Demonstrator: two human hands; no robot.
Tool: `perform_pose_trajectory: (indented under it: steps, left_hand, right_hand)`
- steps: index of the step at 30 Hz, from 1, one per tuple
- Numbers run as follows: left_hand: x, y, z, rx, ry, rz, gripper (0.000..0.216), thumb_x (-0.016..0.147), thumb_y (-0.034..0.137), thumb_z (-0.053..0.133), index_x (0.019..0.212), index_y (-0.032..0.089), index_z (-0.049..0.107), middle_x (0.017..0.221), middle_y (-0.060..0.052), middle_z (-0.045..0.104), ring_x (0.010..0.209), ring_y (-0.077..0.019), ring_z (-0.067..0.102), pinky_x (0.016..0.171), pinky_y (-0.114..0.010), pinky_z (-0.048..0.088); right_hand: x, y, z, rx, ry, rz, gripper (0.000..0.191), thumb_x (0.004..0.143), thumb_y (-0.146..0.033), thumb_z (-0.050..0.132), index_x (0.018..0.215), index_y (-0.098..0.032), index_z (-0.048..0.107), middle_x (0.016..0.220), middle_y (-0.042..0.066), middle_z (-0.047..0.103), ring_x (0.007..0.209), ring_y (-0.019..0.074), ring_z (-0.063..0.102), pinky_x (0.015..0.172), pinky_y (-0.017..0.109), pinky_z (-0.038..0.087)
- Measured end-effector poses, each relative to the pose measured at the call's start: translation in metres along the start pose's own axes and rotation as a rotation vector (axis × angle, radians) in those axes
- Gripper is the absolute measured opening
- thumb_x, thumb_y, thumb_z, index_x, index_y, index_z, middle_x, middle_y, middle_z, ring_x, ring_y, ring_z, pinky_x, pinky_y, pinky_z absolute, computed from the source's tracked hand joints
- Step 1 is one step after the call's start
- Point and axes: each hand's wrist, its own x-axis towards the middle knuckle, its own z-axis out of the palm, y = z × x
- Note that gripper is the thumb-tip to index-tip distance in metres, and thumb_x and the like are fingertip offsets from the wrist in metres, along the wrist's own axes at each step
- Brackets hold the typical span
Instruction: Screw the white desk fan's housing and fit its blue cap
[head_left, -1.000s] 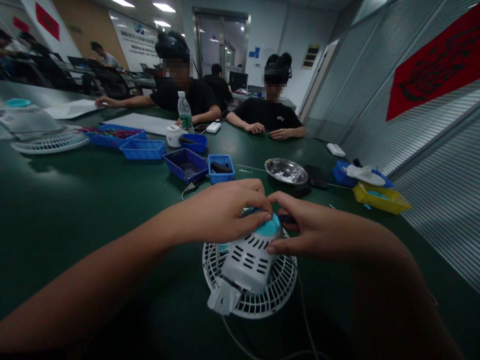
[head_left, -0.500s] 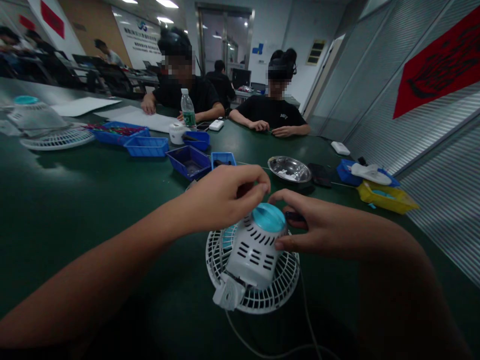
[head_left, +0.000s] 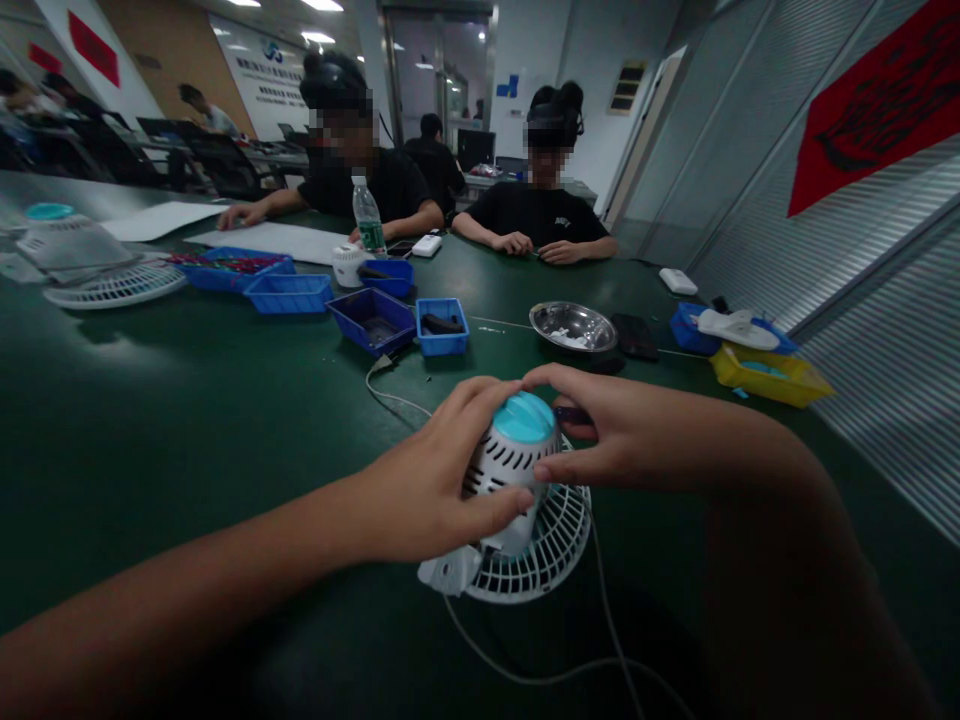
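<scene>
A small white electric fan (head_left: pixel 510 465) lies face down on its round grille (head_left: pixel 547 565), with a light-blue knob-like cap (head_left: pixel 525 416) on top of its motor housing. My left hand (head_left: pixel 442 480) wraps the housing from the left, thumb across its near side and fingertips by the cap. On the other side is my right hand (head_left: pixel 600 425), its thumb and index finger curved against the housing. A dark handle (head_left: pixel 572 415) is tucked under its fingers; the rest of that tool is hidden. A white clip-like foot (head_left: pixel 450 572) sticks out toward me.
The fan's pale cable (head_left: pixel 600 560) trails toward me, with a plug (head_left: pixel 382 362) behind. Blue bins (head_left: pixel 442 342), a steel bowl (head_left: pixel 574 328) and a yellow bin (head_left: pixel 772 385) stand beyond. Another fan (head_left: pixel 71 250) lies far left. Two people sit across the green table (head_left: pixel 187 420).
My left hand has come down from above the cap onto the housing's left side, its fingers opening from a pinch to wrap it. My right hand keeps its place at the housing.
</scene>
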Motion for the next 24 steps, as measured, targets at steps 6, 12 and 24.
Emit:
perform_pose_trajectory:
  steps: [6,12,24]
  left_hand:
    - [-0.018,-0.012,0.016,-0.062,0.053,-0.051,0.095,0.087,0.043,0.07,0.163,0.024,0.017,0.167,-0.019,0.025,0.153,-0.0415,0.032,0.122,-0.063,0.035]
    - [-0.032,-0.021,0.026,0.001,0.227,-0.105,0.084,0.093,0.046,0.063,0.162,0.023,0.02,0.161,-0.02,0.036,0.144,-0.04,0.045,0.119,-0.064,0.04]
    - [-0.036,-0.015,0.025,0.244,0.168,-0.228,0.095,0.083,0.048,0.075,0.155,0.019,0.021,0.151,-0.025,0.05,0.133,-0.0445,0.058,0.107,-0.064,0.052]
  right_hand:
    - [0.004,-0.01,0.006,0.01,-0.017,0.035,0.072,0.08,-0.055,0.079,0.141,-0.03,0.051,0.144,0.009,0.063,0.127,0.0342,0.063,0.096,0.044,0.057]
    - [0.003,-0.013,0.007,-0.102,0.036,0.117,0.076,0.078,-0.07,0.073,0.135,-0.026,0.052,0.126,0.011,0.071,0.106,0.0338,0.071,0.076,0.04,0.057]
    - [0.005,-0.021,0.018,-0.186,0.107,0.141,0.066,0.079,-0.077,0.064,0.118,-0.025,0.051,0.109,0.009,0.074,0.091,0.0294,0.071,0.061,0.034,0.051]
